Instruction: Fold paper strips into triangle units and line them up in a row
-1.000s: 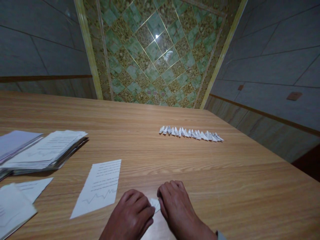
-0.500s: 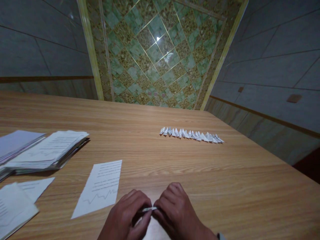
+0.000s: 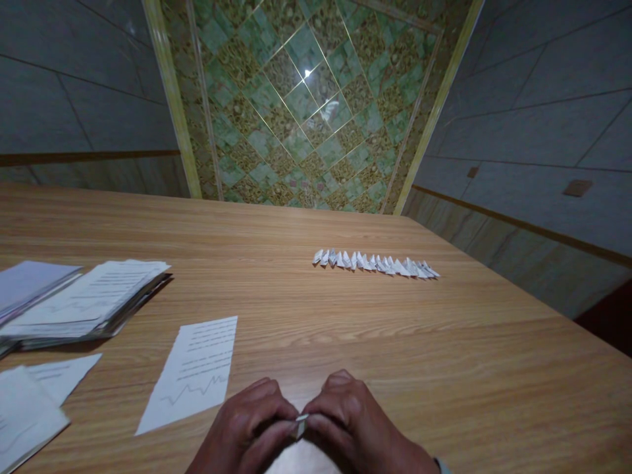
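Left hand (image 3: 249, 421), right hand (image 3: 353, 421): small folded paper (image 3: 301, 427) pinched between them

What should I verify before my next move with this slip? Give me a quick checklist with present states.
1. Left hand has the slip: ok, pinched at the fingertips.
2. Right hand has it too: ok, fingertips meet it from the other side.
3. Slip's folds in plain sight: not ok, fingers hide much of it.
4. Left hand off the loose sheet: cannot tell, they nearly meet in this view.
5. Folded row out of the way: ok, well beyond both hands.
6. Stack apart from the hands: ok, off to the left.
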The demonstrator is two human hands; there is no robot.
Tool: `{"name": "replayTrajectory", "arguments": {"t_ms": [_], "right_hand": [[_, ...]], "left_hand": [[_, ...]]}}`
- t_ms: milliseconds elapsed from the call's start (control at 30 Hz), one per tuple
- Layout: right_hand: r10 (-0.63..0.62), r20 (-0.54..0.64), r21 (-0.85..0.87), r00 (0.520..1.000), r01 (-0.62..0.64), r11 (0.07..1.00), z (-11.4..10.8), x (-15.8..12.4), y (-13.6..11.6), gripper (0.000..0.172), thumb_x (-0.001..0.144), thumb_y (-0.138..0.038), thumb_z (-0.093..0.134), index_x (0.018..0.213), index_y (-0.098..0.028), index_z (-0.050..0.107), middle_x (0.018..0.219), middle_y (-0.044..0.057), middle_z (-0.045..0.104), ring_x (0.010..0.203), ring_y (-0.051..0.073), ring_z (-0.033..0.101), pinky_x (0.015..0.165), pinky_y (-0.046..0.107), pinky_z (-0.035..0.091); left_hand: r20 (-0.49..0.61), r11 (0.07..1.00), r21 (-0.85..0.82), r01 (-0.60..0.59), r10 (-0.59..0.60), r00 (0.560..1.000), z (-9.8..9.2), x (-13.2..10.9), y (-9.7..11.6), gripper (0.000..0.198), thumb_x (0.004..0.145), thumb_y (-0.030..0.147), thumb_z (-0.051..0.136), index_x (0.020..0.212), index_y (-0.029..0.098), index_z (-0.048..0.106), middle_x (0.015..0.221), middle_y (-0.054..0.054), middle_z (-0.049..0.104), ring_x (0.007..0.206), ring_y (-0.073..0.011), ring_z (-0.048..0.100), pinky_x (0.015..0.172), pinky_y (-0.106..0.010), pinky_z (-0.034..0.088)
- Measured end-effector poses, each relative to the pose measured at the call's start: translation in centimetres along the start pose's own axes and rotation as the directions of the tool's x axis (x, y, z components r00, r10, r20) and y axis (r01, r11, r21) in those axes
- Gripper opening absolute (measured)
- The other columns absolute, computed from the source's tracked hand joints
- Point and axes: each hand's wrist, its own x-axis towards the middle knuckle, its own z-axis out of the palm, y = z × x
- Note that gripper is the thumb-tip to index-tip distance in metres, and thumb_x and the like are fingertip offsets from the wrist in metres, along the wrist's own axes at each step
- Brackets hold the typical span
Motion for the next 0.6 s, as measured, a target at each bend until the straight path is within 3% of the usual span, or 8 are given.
{"name": "replayTrajectory", "arguments": {"t_ms": [133,333,467,600], "right_hand": [[0.052,-0.084,0.043,0.995,-0.048,0.998,-0.2,0.0,0.2,0.055,0.103,-0.06,0.047,0.076,-0.021,0.074,0.067,0.003,0.069,0.067,0.017,0.063,0.063,0.026,0.042],[0.125,-0.075,0.084,0.989,-0.118,0.989,-0.8,0.2,0.1,0.028,0.1,-0.033,0.066,0.076,-0.02,0.073,0.067,0.0,0.069,0.065,0.014,0.061,0.059,0.023,0.041],[0.123,-0.071,0.12,0.99,-0.114,0.986,-1.0,0.2,-0.1,0.029,0.099,-0.027,0.065,0.072,-0.02,0.071,0.064,-0.001,0.066,0.063,0.014,0.06,0.059,0.024,0.041],[-0.004,-0.002,0.029,1.0,0.004,1.0,-1.0,0.2,-0.5,0.015,0.1,-0.021,0.061,0.093,-0.02,0.073,0.079,0.002,0.069,0.077,0.018,0.061,0.073,0.029,0.044]], "left_hand": [[0.005,0.993,-0.081,0.089,-0.088,0.996,-0.7,0.7,0.7,0.018,0.091,0.028,0.066,0.079,0.027,0.079,0.071,0.001,0.073,0.066,-0.0161,0.07,0.061,-0.023,0.048],[-0.033,0.94,-0.247,0.236,-0.252,0.967,-1.3,1.1,0.6,0.02,0.087,0.032,0.066,0.074,0.024,0.079,0.07,0.0,0.077,0.066,-0.0179,0.07,0.064,-0.025,0.05],[-0.007,0.95,-0.23,0.21,-0.217,0.976,-1.4,0.7,0.5,0.025,0.092,0.034,0.062,0.074,0.024,0.077,0.071,0.001,0.076,0.068,-0.0173,0.069,0.066,-0.025,0.048],[-0.007,0.973,-0.171,0.157,-0.16,0.987,-1.1,0.6,0.7,0.027,0.097,0.036,0.059,0.076,0.024,0.072,0.074,0.001,0.072,0.071,-0.0167,0.068,0.067,-0.024,0.047]]}}
